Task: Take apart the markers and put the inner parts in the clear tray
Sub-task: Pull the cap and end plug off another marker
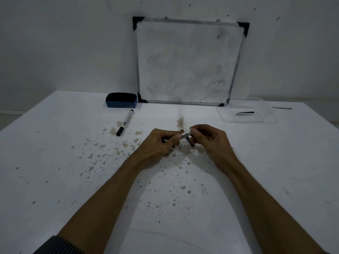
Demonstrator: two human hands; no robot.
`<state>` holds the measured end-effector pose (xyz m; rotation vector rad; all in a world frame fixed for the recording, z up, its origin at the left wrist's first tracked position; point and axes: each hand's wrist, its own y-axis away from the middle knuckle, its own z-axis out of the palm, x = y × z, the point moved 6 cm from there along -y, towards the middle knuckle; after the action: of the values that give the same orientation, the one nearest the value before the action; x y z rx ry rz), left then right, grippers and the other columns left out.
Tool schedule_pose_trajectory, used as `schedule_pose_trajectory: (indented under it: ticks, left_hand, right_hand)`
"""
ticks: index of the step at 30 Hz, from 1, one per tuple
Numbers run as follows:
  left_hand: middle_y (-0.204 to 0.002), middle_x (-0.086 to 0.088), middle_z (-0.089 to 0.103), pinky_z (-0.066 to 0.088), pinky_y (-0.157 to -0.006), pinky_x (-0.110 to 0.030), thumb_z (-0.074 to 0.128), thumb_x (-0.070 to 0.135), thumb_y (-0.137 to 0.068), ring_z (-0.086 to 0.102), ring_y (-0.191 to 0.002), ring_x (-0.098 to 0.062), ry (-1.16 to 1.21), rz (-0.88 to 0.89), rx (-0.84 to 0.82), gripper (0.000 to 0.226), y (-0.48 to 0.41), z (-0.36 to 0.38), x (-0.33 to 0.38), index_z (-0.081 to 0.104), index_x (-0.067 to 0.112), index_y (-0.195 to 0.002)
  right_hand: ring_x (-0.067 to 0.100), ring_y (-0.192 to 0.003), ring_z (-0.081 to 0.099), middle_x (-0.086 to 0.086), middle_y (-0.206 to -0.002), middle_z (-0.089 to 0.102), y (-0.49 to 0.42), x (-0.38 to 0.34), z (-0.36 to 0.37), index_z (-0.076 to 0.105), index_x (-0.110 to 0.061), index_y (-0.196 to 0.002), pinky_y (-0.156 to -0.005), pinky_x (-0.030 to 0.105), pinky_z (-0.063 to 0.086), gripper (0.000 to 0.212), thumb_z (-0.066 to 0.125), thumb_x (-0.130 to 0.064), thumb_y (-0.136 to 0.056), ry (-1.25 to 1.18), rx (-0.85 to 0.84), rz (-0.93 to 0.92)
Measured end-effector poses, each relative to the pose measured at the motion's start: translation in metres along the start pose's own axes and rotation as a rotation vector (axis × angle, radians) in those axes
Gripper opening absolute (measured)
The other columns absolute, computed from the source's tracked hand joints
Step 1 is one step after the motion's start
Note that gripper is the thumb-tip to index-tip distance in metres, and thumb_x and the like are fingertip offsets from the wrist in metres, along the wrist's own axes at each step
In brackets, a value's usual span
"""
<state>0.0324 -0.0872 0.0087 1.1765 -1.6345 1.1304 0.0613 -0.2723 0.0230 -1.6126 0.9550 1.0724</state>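
Stained worktop (73, 162): left hand (161, 142) and right hand (207, 138) both pinch a marker (186, 134); light, stiff, slick; grip each end.

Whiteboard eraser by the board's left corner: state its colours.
The whiteboard eraser has a blue body with a black felt top, seen best in the head view.

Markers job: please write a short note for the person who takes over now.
Left hand and right hand: both grip one marker above the table, mid-disassembly.
Second marker: whole, capped, lying left of the hands.
Clear tray: far right; it seems to hold one dark-edged piece already, unclear what.
Left: finish the held marker, put its inner part in the tray, then do the second.
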Motion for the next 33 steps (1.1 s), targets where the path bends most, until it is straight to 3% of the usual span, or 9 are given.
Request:
schedule_pose_trajectory:
  ticks: [6,12,18,21,23,25,27,30,33]
  left_hand:
    - [-0.077,0.000,0.072,0.044,-0.051,-0.022,0.058,0.030,-0.104,0.056,-0.055,-0.009,-0.101,-0.014,-0.006,0.028,0.003,0.001,0.008,0.073,0.019,-0.125]
    - [-0.091,-0.002,0.079,0.050,-0.048,-0.031,0.060,0.032,-0.103,0.059,-0.054,-0.023,-0.120,-0.022,-0.054,0.025,0.005,0.005,0.025,0.069,0.020,-0.122]
    - [-0.095,-0.006,0.080,0.054,-0.054,-0.033,0.064,0.017,-0.100,0.064,-0.061,-0.027,-0.113,-0.084,-0.117,0.024,0.004,0.010,0.015,0.049,0.015,-0.118]
    - [-0.100,0.001,0.079,0.065,-0.072,-0.033,0.075,0.029,-0.092,0.076,-0.073,-0.015,-0.260,-0.041,-0.057,0.039,0.001,0.006,0.012,0.051,0.022,-0.121]
    - [-0.107,0.010,0.076,0.063,-0.080,-0.026,0.075,0.051,-0.086,0.075,-0.086,-0.005,-0.471,0.094,0.068,0.050,-0.003,-0.001,0.014,0.055,0.026,-0.125]
    - [-0.119,0.015,0.070,0.057,-0.085,-0.023,0.059,0.074,-0.085,0.071,-0.099,-0.006,-0.548,0.144,0.199,0.067,-0.004,-0.009,0.010,0.055,0.026,-0.133]
    - [-0.134,0.013,0.063,0.048,-0.100,-0.033,0.044,0.077,-0.090,0.059,-0.120,-0.015,-0.527,0.045,0.278,0.069,-0.004,-0.017,-0.002,0.044,0.031,-0.142]
    - [-0.155,0.009,0.045,0.031,-0.118,-0.040,0.039,0.070,-0.097,0.039,-0.141,-0.019,-0.534,-0.081,0.234,0.074,-0.006,-0.015,-0.023,0.026,0.029,-0.156]
    - [-0.162,0.004,0.038,0.027,-0.124,-0.041,0.041,0.068,-0.098,0.036,-0.147,-0.018,-0.625,-0.038,0.162,0.079,-0.012,-0.006,-0.030,0.024,0.022,-0.160]
  right_hand:
    - [0.015,-0.084,0.078,0.003,-0.093,0.080,0.001,-0.003,-0.006,0.076,-0.013,-0.111,-0.075,0.021,0.059,0.020,0.070,-0.025,-0.095,0.072,-0.066,0.050]
    - [0.012,-0.088,0.076,-0.005,-0.108,0.072,0.003,-0.022,-0.015,0.058,-0.037,-0.137,-0.079,0.024,0.061,0.053,0.078,-0.035,-0.089,0.228,-0.153,-0.032]
    - [0.007,-0.090,0.065,-0.012,-0.103,0.068,0.009,-0.018,-0.001,0.076,-0.032,-0.111,-0.078,0.022,0.054,0.027,0.080,-0.037,-0.085,0.582,-0.200,-0.236]
    - [0.006,-0.092,0.055,-0.010,-0.103,0.068,0.006,-0.013,0.004,0.075,-0.029,-0.108,-0.081,0.023,0.043,0.023,0.075,-0.040,-0.088,0.759,-0.213,-0.280]
    - [0.009,-0.093,0.053,-0.006,-0.105,0.069,0.003,-0.011,0.000,0.075,-0.026,-0.108,-0.079,0.025,0.039,0.022,0.072,-0.040,-0.091,0.820,-0.197,-0.244]
    - [0.010,-0.091,0.056,-0.004,-0.103,0.070,0.001,-0.010,-0.012,0.076,-0.023,-0.107,-0.074,0.023,0.040,0.022,0.071,-0.038,-0.092,0.817,-0.121,-0.167]
    - [0.008,-0.080,0.061,-0.005,-0.095,0.070,0.000,-0.007,-0.033,0.076,-0.021,-0.105,-0.067,0.015,0.044,0.022,0.071,-0.038,-0.093,0.727,0.058,-0.083]
    - [0.001,-0.067,0.058,-0.005,-0.085,0.069,0.003,0.003,-0.063,0.074,-0.015,-0.102,-0.063,0.019,0.044,0.024,0.068,-0.037,-0.096,0.689,0.346,0.057]
    - [0.018,-0.078,0.066,0.003,-0.095,0.073,0.001,0.020,-0.081,0.073,-0.012,-0.102,-0.071,0.026,0.045,0.026,0.067,-0.036,-0.096,0.724,0.483,0.196]
